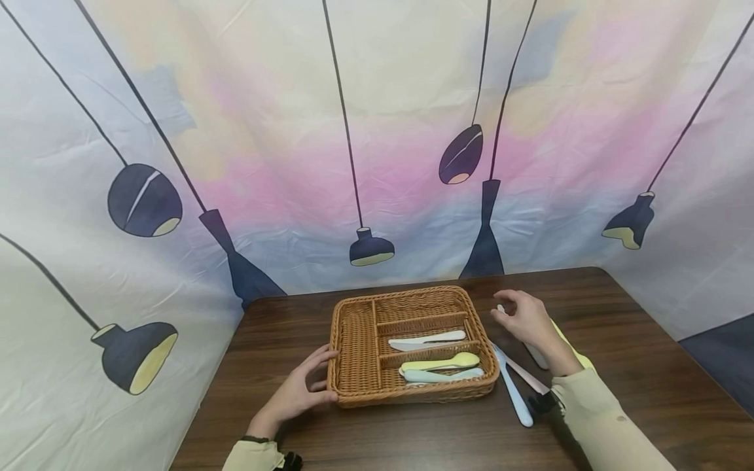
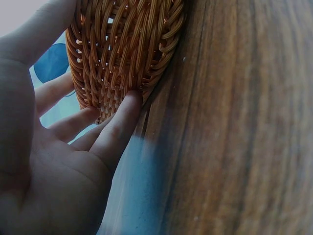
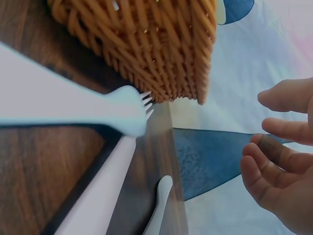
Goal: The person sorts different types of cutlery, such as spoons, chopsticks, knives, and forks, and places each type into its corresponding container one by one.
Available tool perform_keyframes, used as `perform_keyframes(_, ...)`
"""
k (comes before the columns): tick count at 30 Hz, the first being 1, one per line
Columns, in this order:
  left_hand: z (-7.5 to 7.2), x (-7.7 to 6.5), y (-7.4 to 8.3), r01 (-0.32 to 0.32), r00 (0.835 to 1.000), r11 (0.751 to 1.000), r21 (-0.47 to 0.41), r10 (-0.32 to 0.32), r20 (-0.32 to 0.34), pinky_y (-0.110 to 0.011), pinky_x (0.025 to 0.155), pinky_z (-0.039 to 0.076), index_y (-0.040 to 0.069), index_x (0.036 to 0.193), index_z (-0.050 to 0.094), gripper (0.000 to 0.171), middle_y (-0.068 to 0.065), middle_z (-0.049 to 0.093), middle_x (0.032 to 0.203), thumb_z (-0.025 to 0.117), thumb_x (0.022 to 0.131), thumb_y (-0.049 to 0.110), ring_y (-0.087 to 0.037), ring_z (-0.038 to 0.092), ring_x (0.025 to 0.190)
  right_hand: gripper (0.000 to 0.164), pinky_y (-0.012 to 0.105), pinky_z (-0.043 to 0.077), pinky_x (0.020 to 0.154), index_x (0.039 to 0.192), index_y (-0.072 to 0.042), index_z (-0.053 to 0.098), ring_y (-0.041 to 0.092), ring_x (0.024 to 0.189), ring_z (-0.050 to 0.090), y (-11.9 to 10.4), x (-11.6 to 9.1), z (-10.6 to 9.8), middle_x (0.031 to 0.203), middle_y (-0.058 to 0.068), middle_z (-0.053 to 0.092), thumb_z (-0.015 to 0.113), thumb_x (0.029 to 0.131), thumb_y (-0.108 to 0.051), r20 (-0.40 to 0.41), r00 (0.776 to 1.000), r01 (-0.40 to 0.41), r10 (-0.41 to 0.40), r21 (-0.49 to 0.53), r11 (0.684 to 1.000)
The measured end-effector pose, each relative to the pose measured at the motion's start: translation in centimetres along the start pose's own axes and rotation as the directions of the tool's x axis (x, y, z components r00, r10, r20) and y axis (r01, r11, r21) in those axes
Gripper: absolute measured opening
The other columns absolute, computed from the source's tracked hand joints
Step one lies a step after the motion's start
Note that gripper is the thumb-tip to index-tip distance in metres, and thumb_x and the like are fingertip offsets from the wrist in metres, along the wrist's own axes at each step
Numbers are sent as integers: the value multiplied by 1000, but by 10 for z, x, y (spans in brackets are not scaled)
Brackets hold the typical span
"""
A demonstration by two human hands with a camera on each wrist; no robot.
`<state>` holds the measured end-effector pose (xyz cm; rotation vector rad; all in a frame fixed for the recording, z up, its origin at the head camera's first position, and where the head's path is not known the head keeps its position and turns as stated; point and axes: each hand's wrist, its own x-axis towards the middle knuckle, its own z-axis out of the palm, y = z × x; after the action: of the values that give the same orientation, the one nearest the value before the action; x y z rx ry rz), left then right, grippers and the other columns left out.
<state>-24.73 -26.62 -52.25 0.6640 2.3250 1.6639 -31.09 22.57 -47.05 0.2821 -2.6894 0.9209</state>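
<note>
Wicker tray (image 1: 357, 340), left hand (image 1: 299, 388) spread against left edge, right hand (image 1: 530, 322) unclasped past right edge, tabletop (image 1: 400, 437) in front

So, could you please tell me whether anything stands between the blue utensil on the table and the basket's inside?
Yes: the basket's right wall stands between them, so the blue utensil would probably need lifting over it. It crosses over the pink utensil, with nothing visible on top.
</note>
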Motion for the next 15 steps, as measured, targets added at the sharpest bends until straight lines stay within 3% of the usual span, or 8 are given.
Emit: perform_keyframes(15, 0, 0, 1, -2, 1000, 1000, -1, 2, 6, -28, 96, 53, 4, 148, 36, 77, -21, 9, 161, 78, 83, 10, -48, 32, 137, 43, 48, 56, 72, 123, 3, 61, 35, 93, 65, 13, -7, 0, 110, 23, 65, 69, 88, -20, 44, 995, -88, 90, -41, 995)
